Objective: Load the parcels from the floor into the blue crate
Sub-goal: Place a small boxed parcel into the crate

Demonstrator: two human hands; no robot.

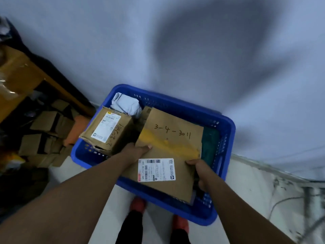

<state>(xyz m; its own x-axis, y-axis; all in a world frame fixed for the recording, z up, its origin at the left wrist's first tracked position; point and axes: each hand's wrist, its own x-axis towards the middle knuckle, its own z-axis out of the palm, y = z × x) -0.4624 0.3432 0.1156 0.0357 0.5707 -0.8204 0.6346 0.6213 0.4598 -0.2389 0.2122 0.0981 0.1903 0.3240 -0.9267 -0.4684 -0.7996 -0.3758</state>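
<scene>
Holds with the left hand (pixel 139 150) the left edge of a flat cardboard parcel (pixel 168 138), thumb laid on the top face, fingers hidden beneath. Pinches with the right hand (pixel 198 170) the same parcel's near right edge, thumb on top, fingers curled under. Carries it so between both hands, low over the blue crate (pixel 228 131) and tilted.

Runs the parcel's long axis away from the body, far end toward the wall (pixel 175 50), near edge just inside the crate's near rim. Bears handwritten "3-4-3011" toward the far end, yellow tape across the middle, and a white shipping label (pixel 155 169) between the two hands. Calls, by the look of it, only for lowering straight down and a little forward, with neither hand clearly the nearer.

Finds the crate already part filled: a smaller cardboard box (pixel 107 127) on the left, tipped up against the crate's left rim; a white poly mailer (pixel 126 103) in the far left corner; something dark green (pixel 211 141) low on the right, partly under the parcel. Risks fouling the smaller box, just beside the left hand.

Counts more small cartons (pixel 47 131) heaped on the floor (pixel 114 199) left of the crate. Stands in red shoes (pixel 139 205) close behind the near rim.
</scene>
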